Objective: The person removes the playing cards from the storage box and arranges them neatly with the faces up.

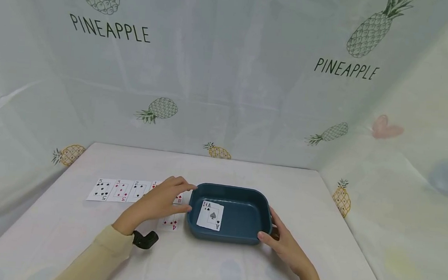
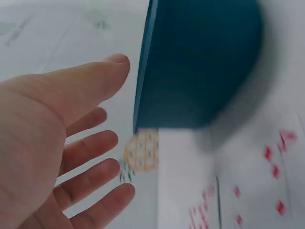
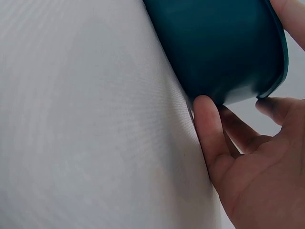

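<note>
A dark blue-green rectangular dish (image 1: 244,213) with rounded corners sits on the table in the head view. Inside it, at the left, an ace of spades (image 1: 211,217) overlaps another card. My right hand (image 1: 288,246) grips the dish's right end, thumb at the front corner and fingers around the outer wall; the right wrist view shows fingertips low against that wall. My left hand (image 1: 161,203) is at the left end, thumb and fingers spread. In the left wrist view, a small gap separates its thumb (image 2: 112,71) from the dish wall.
A row of face-up playing cards (image 1: 120,190) lies left of the dish, partly hidden by the left hand. Below the row lies a four of diamonds (image 1: 170,223). A pineapple-print sheet (image 1: 229,71) hangs behind the white-covered table (image 1: 199,268).
</note>
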`<act>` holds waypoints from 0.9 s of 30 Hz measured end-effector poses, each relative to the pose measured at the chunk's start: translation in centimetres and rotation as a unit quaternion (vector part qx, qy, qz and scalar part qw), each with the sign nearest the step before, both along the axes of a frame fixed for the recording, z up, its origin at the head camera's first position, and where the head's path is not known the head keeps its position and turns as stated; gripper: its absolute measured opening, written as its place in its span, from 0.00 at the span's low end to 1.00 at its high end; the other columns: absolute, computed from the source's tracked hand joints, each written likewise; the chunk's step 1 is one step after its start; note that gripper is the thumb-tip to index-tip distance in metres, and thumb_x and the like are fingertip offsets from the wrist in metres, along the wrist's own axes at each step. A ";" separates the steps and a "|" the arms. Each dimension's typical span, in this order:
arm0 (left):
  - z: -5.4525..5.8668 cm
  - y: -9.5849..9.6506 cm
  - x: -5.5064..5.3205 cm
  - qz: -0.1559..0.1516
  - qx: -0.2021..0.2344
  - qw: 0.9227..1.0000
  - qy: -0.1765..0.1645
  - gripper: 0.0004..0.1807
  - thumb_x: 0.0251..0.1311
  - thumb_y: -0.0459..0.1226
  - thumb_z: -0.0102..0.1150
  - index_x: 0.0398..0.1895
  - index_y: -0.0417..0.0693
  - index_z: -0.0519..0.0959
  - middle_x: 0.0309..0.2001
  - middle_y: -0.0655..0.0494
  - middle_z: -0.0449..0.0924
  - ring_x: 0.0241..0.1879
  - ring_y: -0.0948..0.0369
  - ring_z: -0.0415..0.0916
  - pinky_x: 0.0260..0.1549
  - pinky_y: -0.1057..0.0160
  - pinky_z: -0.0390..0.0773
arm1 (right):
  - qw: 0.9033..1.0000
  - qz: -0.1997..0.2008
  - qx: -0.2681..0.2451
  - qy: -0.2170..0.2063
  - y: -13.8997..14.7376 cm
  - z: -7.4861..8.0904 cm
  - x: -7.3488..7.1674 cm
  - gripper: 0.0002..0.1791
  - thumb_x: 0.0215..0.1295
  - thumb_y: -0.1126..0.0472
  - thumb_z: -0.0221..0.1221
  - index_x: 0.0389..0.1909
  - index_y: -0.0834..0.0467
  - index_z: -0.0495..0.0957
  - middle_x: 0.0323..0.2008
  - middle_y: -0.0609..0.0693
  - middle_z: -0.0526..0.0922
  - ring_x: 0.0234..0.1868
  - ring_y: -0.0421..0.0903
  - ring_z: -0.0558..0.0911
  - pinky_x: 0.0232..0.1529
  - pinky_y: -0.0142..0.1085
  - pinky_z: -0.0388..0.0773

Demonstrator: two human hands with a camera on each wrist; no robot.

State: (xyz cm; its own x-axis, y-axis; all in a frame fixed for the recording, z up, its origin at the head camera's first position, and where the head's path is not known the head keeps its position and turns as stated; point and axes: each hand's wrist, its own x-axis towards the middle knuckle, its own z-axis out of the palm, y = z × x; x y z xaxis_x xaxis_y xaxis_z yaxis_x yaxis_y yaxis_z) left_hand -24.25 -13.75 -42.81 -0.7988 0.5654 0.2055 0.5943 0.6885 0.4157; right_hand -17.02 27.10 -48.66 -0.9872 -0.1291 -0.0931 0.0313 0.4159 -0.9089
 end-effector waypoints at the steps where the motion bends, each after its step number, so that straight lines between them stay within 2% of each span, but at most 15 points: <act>1: 0.3 0.6 -0.1 -0.005 -0.003 1.000 -0.005 0.36 0.64 0.50 0.75 0.73 0.54 0.77 0.60 0.54 0.79 0.59 0.57 0.73 0.57 0.50 0.81 | 1.000 -0.002 0.001 -0.001 0.0 0.0 0.0 0.49 0.74 0.53 0.66 0.87 0.44 0.47 0.78 0.62 0.64 0.68 0.58 0.76 0.58 0.44 0.80; 6: 0.7 3.3 -0.6 -0.046 -0.040 0.998 -0.017 0.39 0.63 0.51 0.76 0.76 0.54 0.74 0.65 0.54 0.77 0.62 0.56 0.71 0.60 0.50 0.79 | 1.000 -0.004 0.003 -0.003 -0.2 -0.1 0.1 0.49 0.74 0.53 0.66 0.87 0.44 0.48 0.77 0.62 0.65 0.67 0.57 0.77 0.57 0.43 0.80; 10: 0.1 5.0 -1.0 -0.068 -0.076 0.995 0.000 0.40 0.58 0.51 0.80 0.73 0.51 0.77 0.64 0.54 0.78 0.62 0.56 0.71 0.61 0.52 0.78 | 1.000 -0.004 -0.001 0.000 -0.4 -0.1 0.1 0.49 0.73 0.53 0.67 0.87 0.44 0.49 0.77 0.62 0.65 0.67 0.57 0.77 0.58 0.44 0.80; 15: -0.9 6.3 -1.6 -0.100 -0.107 0.989 0.010 0.42 0.53 0.53 0.82 0.70 0.47 0.79 0.59 0.54 0.80 0.56 0.58 0.71 0.56 0.58 0.79 | 1.000 -0.003 -0.002 0.003 -0.4 0.1 0.1 0.49 0.73 0.53 0.67 0.87 0.44 0.49 0.78 0.63 0.64 0.68 0.58 0.77 0.59 0.46 0.80; 19: -1.3 6.9 -1.9 -0.105 -0.124 0.987 0.005 0.44 0.50 0.57 0.83 0.68 0.48 0.81 0.56 0.56 0.81 0.50 0.61 0.69 0.51 0.62 0.79 | 1.000 0.004 0.000 0.006 -0.3 0.2 0.0 0.49 0.73 0.53 0.67 0.87 0.45 0.49 0.78 0.64 0.64 0.68 0.58 0.77 0.59 0.46 0.79; 22: -1.3 7.5 -2.0 -0.105 -0.144 0.984 0.023 0.45 0.47 0.60 0.83 0.67 0.48 0.82 0.54 0.57 0.81 0.47 0.62 0.69 0.49 0.62 0.78 | 1.000 0.003 0.002 0.004 -0.1 0.2 0.1 0.49 0.73 0.53 0.67 0.87 0.44 0.49 0.78 0.62 0.64 0.68 0.57 0.77 0.59 0.45 0.79; 27: -1.2 8.3 -2.0 -0.094 -0.194 0.975 0.061 0.46 0.45 0.63 0.83 0.66 0.49 0.83 0.51 0.57 0.80 0.45 0.61 0.70 0.50 0.60 0.77 | 1.000 0.002 0.006 0.003 0.1 0.1 0.0 0.49 0.74 0.53 0.66 0.87 0.43 0.48 0.77 0.61 0.65 0.68 0.57 0.77 0.59 0.43 0.79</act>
State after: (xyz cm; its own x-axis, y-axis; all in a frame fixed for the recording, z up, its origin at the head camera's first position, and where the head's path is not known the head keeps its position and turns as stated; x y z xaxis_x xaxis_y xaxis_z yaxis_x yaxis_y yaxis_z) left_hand -26.26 -5.47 -44.04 -0.6571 0.7531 0.0333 0.7533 0.6545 0.0639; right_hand -17.01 27.18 -48.53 -0.9875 -0.1312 -0.0878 0.0237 0.4265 -0.9042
